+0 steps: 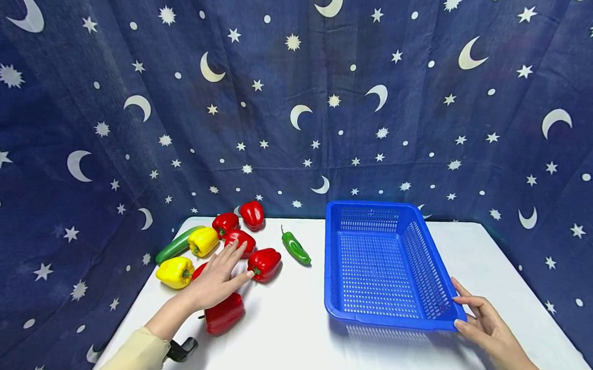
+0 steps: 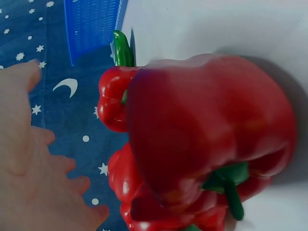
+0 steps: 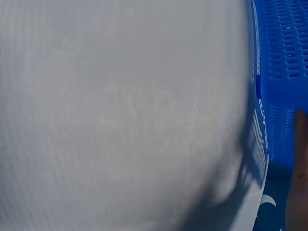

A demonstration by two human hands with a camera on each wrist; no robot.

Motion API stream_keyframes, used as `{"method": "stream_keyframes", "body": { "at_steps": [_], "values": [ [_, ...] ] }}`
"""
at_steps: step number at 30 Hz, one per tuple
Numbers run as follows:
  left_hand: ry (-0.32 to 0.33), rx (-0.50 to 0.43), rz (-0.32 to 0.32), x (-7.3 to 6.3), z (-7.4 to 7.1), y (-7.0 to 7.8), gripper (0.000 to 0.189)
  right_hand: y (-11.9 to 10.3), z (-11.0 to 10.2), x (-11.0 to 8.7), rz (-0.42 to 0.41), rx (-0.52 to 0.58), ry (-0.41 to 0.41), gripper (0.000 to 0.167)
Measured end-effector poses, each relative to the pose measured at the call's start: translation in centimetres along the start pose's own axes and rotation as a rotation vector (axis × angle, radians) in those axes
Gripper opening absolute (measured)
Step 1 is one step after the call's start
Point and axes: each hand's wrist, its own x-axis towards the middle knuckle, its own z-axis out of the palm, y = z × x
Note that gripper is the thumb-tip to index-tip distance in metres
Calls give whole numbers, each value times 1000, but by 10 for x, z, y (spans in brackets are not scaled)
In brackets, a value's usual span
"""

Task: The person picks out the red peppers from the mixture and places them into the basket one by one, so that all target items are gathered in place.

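Observation:
My left hand (image 1: 213,282) is over a group of red bell peppers on the left of the table, fingers extended and thumb spread, gripping nothing. One red bell pepper (image 1: 225,315) lies just below the hand and looms large in the left wrist view. By the thumb sits another red bell pepper (image 1: 264,265); whether they touch, I cannot tell. A further one is partly hidden under the hand. At the right, my right hand (image 1: 489,325) grips the near right corner of a blue plastic basket (image 1: 392,320), thumb at the front rim and fingers along the side.
Two yellow bell peppers (image 1: 173,272) and a cucumber (image 1: 177,245) lie at the far left. More red bell peppers (image 1: 252,215) are behind them. A green chili pepper (image 1: 295,248) lies between the peppers and the basket. A star-patterned curtain (image 1: 292,97) surrounds the white table (image 1: 283,345).

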Motion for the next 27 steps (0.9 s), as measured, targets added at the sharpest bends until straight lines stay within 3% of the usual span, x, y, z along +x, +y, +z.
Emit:
{"method": "stream_keyframes", "body": {
  "at_steps": [7, 14, 21, 27],
  "values": [
    [-34, -76, 3, 10, -6, 2, 90, 0, 0, -1, 57, 61, 8, 37],
    [-146, -158, 31, 27, -17, 3, 78, -1, 2, -1, 38, 105, -15, 40],
    [-245, -247, -36, 44, -25, 4, 70, -2, 4, -1, 69, 52, 8, 39],
    [-278, -219, -49, 60, -25, 4, 69, -5, 7, -1, 55, 38, 14, 39]
  ]
}}
